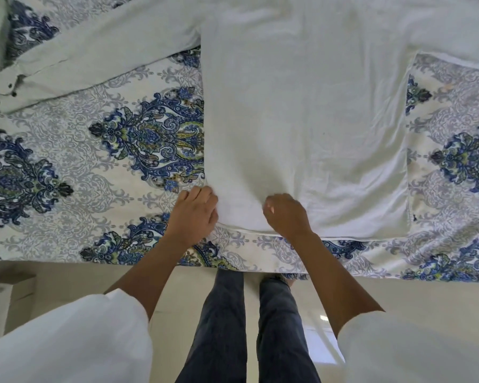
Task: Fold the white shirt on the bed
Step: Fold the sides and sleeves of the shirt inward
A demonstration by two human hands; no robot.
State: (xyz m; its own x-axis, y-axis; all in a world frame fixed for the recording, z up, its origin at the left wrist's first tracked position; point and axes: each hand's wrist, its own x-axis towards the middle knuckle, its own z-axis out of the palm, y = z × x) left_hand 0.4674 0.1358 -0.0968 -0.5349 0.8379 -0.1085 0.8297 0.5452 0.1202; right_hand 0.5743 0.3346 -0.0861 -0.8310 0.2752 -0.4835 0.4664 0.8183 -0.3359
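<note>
The white shirt lies flat on the bed, back side up, its hem toward me. Its left sleeve stretches out to the left, ending in a buttoned cuff. The right sleeve runs off the top right. My left hand grips the shirt's lower left corner at the hem. My right hand sits on the hem a little to the right, fingers curled into the cloth, which bunches up between the two hands.
The bed sheet is white with blue and green floral patterns; its near edge runs across just above my legs. Pale floor tiles lie below the bed edge. A light object stands at the far left edge.
</note>
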